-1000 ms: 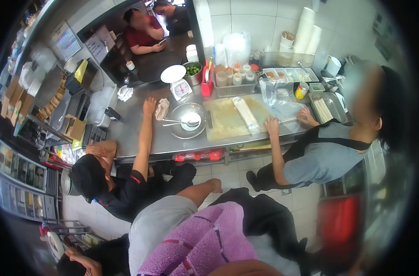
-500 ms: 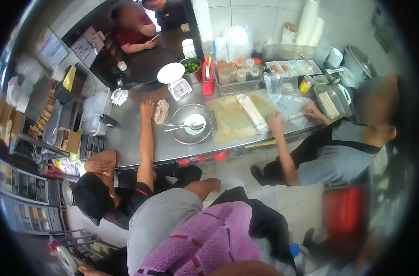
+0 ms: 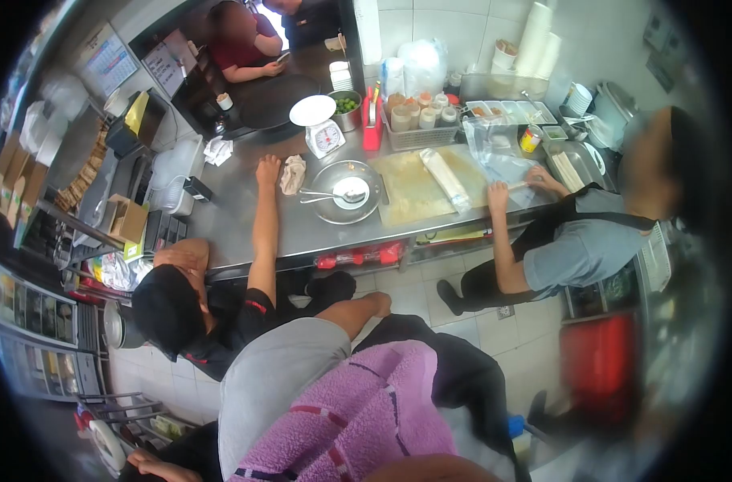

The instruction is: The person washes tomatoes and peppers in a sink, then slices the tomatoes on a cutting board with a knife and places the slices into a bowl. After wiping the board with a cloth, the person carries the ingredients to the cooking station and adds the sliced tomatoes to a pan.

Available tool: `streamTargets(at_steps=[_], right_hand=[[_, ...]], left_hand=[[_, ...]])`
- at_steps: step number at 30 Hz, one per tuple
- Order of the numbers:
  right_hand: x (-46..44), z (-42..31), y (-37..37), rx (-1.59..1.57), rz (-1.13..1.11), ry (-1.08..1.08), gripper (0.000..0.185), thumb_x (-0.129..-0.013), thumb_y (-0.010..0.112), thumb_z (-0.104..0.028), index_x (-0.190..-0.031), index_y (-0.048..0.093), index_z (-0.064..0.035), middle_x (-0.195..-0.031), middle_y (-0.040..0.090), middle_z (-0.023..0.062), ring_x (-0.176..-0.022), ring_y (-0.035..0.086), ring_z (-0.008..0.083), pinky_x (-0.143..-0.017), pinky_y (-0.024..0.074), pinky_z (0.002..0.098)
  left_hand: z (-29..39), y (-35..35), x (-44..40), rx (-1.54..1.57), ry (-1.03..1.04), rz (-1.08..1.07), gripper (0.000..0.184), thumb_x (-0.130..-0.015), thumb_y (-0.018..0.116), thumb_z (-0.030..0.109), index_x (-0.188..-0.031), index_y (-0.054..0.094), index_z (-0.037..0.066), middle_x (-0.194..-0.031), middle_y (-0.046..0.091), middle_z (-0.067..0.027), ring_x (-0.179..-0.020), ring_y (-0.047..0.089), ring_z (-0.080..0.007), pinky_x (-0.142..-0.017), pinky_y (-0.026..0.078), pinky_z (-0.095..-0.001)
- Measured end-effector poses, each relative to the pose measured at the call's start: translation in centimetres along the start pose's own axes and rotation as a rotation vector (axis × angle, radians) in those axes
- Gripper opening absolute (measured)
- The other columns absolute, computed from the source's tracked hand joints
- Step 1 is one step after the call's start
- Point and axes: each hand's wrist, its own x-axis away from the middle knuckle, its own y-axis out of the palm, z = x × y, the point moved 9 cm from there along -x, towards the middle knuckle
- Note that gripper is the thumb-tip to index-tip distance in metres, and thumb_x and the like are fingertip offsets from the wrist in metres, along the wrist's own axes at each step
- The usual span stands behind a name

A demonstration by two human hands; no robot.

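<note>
A bare arm comes out of my grey sleeve (image 3: 282, 361), and what looks like my left hand (image 3: 376, 304) is at its end, low in front of the counter. Its fingers cannot be made out, nor can anything in them. A purple towel (image 3: 358, 402) with dark and red stripes lies over my front. My right hand is out of sight; only a patch of skin shows at the bottom edge. Nearest ahead on the steel counter (image 3: 286, 233) is a metal bowl (image 3: 322, 210) holding a white dish and spoons (image 3: 346, 195).
A co-worker's hand (image 3: 268, 170) rests by a crumpled cloth (image 3: 294, 174) on the left. At right, another co-worker's hands (image 3: 497, 197) hold a thin pale roll over plastic. Between them are a cutting board (image 3: 406, 193), wrapped bundle (image 3: 446, 181), scale (image 3: 326, 138) and sauce bottles (image 3: 422, 114).
The view has shifted slightly, so the counter sits a little higher and further right. The right co-worker's head has turned and their hands have moved closer together. My left arm looks unchanged.
</note>
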Motion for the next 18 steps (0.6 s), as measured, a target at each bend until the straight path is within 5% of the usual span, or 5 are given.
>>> streamTargets(at_steps=[5, 9, 15, 16, 18], right_hand=[[5.7, 5.9, -1.4, 0.067, 0.11, 0.022, 0.045, -0.087, 0.074, -0.013, -0.129, 0.065, 0.0, -0.121, 0.069, 0.0218, -0.113, 0.065, 0.0396, -0.1, 0.0506, 0.0456], [12.7, 16.8, -4.5, 0.312, 0.429, 0.078, 0.045, -0.087, 0.074, -0.013, -0.13, 0.065, 0.0001, -0.122, 0.069, 0.0219, -0.113, 0.065, 0.0399, -0.1, 0.0505, 0.0458], [26.4, 27.6, -16.4, 0.566, 0.684, 0.563, 0.054, -0.089, 0.067, -0.022, -0.137, 0.057, 0.0001, -0.126, 0.064, 0.0229, -0.119, 0.059, 0.0453, -0.104, 0.0482, 0.0515], [30.3, 30.9, -15.7, 0.866, 0.715, 0.607, 0.046, -0.099, 0.055, -0.033, -0.134, 0.062, -0.0045, -0.122, 0.068, 0.0155, -0.108, 0.066, 0.035, -0.088, 0.053, 0.0446], [33.3, 32.2, -14.1, 0.972, 0.657, 0.669, 0.046, -0.102, 0.051, -0.037, -0.134, 0.064, -0.0064, -0.118, 0.069, 0.0122, -0.102, 0.067, 0.0307, -0.082, 0.0542, 0.0418]], left_hand=[[-0.1, 5.6, 2.7, -0.079, -0.033, -0.102, 0.034, -0.086, 0.062, 0.023, -0.106, 0.079, 0.0, -0.114, 0.074, -0.0247, -0.109, 0.07, -0.0413, -0.093, 0.055, -0.0496], [-0.3, 6.7, 5.7, -0.101, -0.058, -0.091, 0.033, -0.085, 0.061, 0.02, -0.104, 0.08, 0.0, -0.113, 0.074, -0.0245, -0.107, 0.071, -0.0408, -0.092, 0.056, -0.0492], [3.0, 6.0, 7.4, -0.147, -0.015, -0.035, 0.032, -0.086, 0.058, 0.016, -0.1, 0.08, -0.002, -0.113, 0.074, -0.025, -0.106, 0.071, -0.0416, -0.091, 0.056, -0.0505], [3.6, 6.0, 7.5, -0.152, -0.017, -0.037, 0.032, -0.086, 0.058, 0.016, -0.1, 0.08, -0.002, -0.113, 0.074, -0.025, -0.106, 0.071, -0.0416, -0.091, 0.056, -0.0505], [5.7, 6.6, 8.0, -0.226, 0.041, -0.062, 0.032, -0.089, 0.055, 0.017, -0.102, 0.079, 0.001, -0.112, 0.074, -0.0233, -0.105, 0.07, -0.0418, -0.091, 0.055, -0.0502]])
